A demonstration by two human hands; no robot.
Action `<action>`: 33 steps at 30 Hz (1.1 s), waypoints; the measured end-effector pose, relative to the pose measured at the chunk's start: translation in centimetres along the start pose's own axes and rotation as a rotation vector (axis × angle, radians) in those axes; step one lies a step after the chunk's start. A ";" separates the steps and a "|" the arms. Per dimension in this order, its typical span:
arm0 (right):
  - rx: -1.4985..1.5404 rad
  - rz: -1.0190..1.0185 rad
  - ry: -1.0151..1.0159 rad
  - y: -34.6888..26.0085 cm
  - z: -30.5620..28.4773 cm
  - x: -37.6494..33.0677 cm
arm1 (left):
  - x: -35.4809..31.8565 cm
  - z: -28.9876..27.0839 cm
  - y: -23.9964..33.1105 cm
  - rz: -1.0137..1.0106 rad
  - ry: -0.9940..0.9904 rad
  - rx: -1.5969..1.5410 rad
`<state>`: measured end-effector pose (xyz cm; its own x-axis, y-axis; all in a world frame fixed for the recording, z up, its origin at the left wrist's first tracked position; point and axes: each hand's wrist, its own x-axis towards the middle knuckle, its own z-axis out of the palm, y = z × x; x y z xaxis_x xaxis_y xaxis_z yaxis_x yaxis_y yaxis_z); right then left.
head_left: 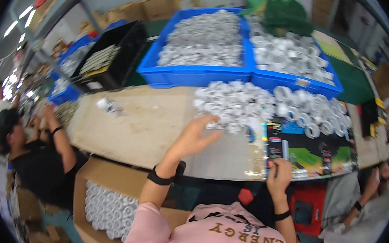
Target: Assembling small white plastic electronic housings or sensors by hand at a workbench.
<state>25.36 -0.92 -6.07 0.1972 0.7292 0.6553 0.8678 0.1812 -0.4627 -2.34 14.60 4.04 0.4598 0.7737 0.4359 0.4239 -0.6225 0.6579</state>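
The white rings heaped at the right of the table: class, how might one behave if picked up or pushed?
One of the white rings would probably roll if pushed on edge, given its round outline. It may be light for its size, as its middle is open. Pushing it could shift neighbours, since they lie loosely together.

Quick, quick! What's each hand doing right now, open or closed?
Left hand: open, beside the heap of small, white, plastic-looking pieces.
Right hand: curled at the glossy, colourful printed sheet; can't tell if holding anything.
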 end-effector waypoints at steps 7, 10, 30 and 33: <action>0.027 -0.008 0.051 -0.2 0.8 0.0 | 5.4 10.0 0.7 0.062 -0.378 0.007; 0.034 -0.002 0.073 0.4 0.4 -0.5 | 5.4 11.1 -1.7 0.137 -0.222 -0.068; -0.022 0.001 0.090 0.1 0.4 -0.1 | 5.7 10.0 -3.0 0.066 -0.321 0.056; -0.013 0.002 0.087 0.0 0.3 -0.3 | 5.2 10.0 -2.7 0.073 -0.344 0.097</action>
<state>25.19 -0.89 -6.47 0.2373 0.6690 0.7043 0.8732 0.1708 -0.4565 6.74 19.16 -1.62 0.7201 0.6523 0.2365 0.4447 -0.6955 0.5643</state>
